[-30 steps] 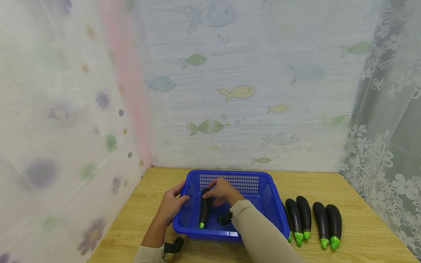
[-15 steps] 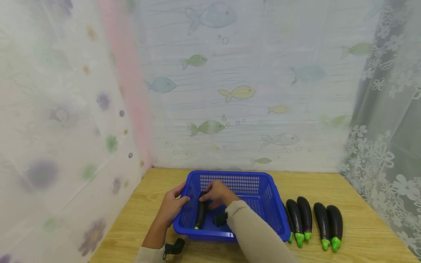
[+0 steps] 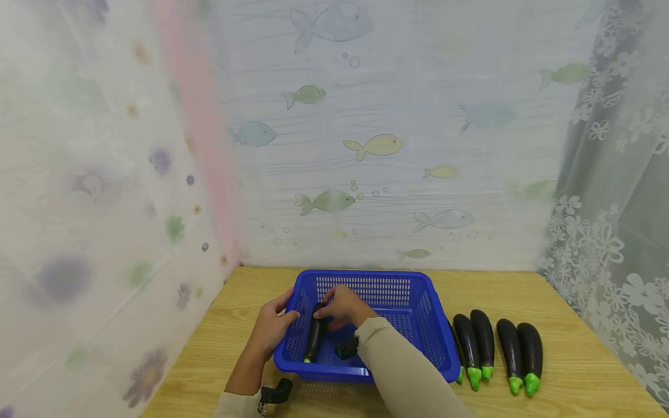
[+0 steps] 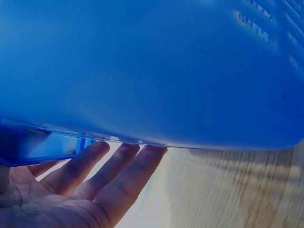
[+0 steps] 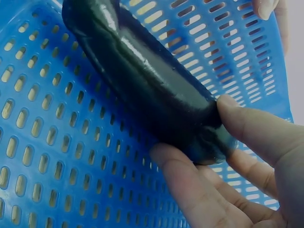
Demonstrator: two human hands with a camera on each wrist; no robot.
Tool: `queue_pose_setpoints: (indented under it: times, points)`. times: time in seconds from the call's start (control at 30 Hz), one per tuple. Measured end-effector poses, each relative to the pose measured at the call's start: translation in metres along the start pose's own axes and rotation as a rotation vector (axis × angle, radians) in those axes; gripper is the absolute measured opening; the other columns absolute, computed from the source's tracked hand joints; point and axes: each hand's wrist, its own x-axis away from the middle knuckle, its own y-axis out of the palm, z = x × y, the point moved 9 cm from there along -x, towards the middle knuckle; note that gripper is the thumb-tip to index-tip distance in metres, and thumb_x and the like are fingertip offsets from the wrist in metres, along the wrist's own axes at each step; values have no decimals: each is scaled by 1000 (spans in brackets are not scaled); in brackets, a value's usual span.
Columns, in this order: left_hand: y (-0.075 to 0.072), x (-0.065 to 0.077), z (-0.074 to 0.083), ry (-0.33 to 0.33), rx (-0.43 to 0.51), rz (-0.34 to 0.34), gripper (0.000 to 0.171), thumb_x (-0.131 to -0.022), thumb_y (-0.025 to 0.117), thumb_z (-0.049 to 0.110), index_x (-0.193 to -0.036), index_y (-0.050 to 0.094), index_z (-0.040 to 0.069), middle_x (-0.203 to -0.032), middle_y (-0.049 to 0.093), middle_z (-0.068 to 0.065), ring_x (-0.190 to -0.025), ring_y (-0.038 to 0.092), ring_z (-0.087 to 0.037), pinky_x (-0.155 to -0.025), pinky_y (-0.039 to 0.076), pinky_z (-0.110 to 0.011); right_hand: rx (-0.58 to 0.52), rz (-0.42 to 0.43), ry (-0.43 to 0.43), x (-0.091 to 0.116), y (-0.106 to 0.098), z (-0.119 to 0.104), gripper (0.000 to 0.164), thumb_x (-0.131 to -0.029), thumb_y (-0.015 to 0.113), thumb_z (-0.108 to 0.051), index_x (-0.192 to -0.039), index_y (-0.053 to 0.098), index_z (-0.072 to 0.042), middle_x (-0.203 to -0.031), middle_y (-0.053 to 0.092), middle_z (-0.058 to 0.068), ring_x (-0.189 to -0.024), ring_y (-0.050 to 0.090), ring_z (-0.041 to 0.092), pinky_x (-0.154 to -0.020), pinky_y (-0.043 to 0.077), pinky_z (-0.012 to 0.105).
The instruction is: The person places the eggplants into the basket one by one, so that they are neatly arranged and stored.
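A blue plastic basket [image 3: 436,290] with slotted walls stands on the wooden table. My left hand [image 3: 273,325] grips its left rim, thumb over the edge; in the left wrist view the fingers [image 4: 126,183] reach along the outside wall. Inside the basket, on its left side, a dark glossy eggplant [image 3: 315,342] lies lengthwise, its green stem end toward me. My right hand [image 3: 347,307] pinches its far rounded end. The right wrist view shows the thumb on one side of the eggplant [image 5: 147,76] and the fingers on the other, close over the slotted floor.
Several more eggplants [image 3: 467,342] lie to the right of the basket, green stems toward me, the nearest partly hidden by the basket's wall. Behind the table [image 3: 569,348] hangs a fish-print curtain [image 3: 387,203]; other curtains flank both sides.
My right hand has moved slightly left, bringing the eggplant closer to the basket's left wall and tilting its stem end leftward. My left hand stays on the rim.
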Motion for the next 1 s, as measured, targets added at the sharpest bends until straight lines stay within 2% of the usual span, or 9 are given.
queue_pose_setpoints:
  times: [0.3,0.77,1.0]
  points:
    - [0,2,4,-3,-8,-2,66,-97,61,3,-159,38,2,-159,44,-24,-136,54,-46,-97,55,-55,8,-4,8,0,1,-1,45,-83,84,-4,-121,62,3,-111,64,20,-79,76,39,-70,63,45]
    - [0,0,1,6,-2,-1,67,-96,63,4,-159,39,3,-159,45,-23,-135,55,-44,-96,55,-53,-50,-22,25,3,1,2,43,-86,81,-2,-124,62,3,-113,62,20,-84,76,42,-72,63,47]
    - [-1,-1,0,3,2,5,67,-96,63,3,-158,40,3,-158,45,-22,-134,56,-43,-95,56,-52,-7,-16,1,1,0,2,44,-86,82,-7,-124,62,4,-111,64,22,-78,76,39,-67,63,44]
